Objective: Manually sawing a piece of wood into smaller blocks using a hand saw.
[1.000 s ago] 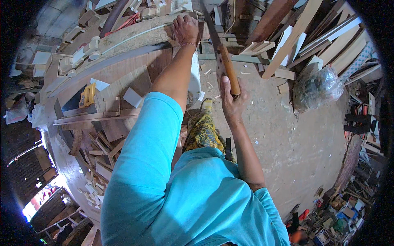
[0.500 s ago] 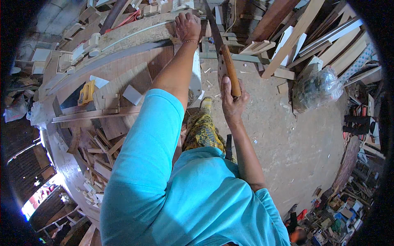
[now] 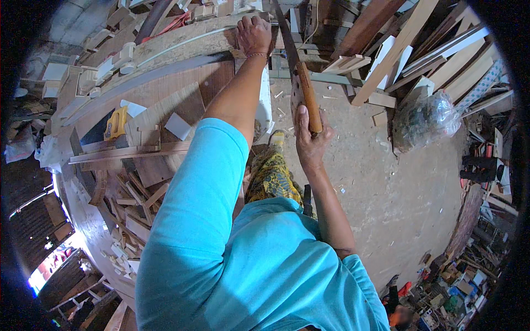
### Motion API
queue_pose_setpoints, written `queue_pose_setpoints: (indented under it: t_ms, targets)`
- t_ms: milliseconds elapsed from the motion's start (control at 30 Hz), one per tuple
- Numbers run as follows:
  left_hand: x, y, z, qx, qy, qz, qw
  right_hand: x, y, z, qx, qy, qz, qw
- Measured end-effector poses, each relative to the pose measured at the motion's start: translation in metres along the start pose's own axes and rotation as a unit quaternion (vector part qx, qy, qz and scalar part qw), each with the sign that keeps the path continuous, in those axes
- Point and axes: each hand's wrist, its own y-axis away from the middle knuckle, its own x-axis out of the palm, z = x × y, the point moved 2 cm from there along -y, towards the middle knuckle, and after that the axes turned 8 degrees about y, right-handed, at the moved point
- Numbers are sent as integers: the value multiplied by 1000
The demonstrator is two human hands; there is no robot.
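My right hand [image 3: 313, 135] is closed around the wooden handle [image 3: 310, 102] of a handsaw. The dark saw blade [image 3: 284, 33] runs away from me, past the right side of my left hand. At the far end of the workbench [image 3: 187, 47], my left hand [image 3: 255, 34] is closed with its fingers curled, pressing on a piece of wood [image 3: 274, 37] beside the blade. Most of that piece is hidden by the hand, and the frame does not show clearly where the teeth meet it.
A yellow-handled saw [image 3: 116, 124] lies among boards on the left. Small wooden blocks [image 3: 126, 55] stand along the bench. Long planks [image 3: 397, 49] lean at the far right, near a clear plastic bag [image 3: 428, 121]. Offcuts [image 3: 132, 201] are heaped at left. A person [image 3: 398, 314] is at the lower right.
My right hand and the saw have shifted slightly toward me. My left hand stays at nearly the same place on the wood.
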Motion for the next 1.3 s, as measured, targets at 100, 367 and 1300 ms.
queue_pose_setpoints:
  t_ms: [100, 367, 1300]
  targets:
    - [-1, 1, -3, 7, 3, -17, 1000, 5, 2, -6, 47, -50, 17, 997]
    - [5, 3, 2, 23, -13, -23, 999, 7, 0, 3, 41, -6, 29, 999]
    - [14, 1, 13, 5, -23, 18, 1000, -1, -7, 15, 82, -25, 66, 994]
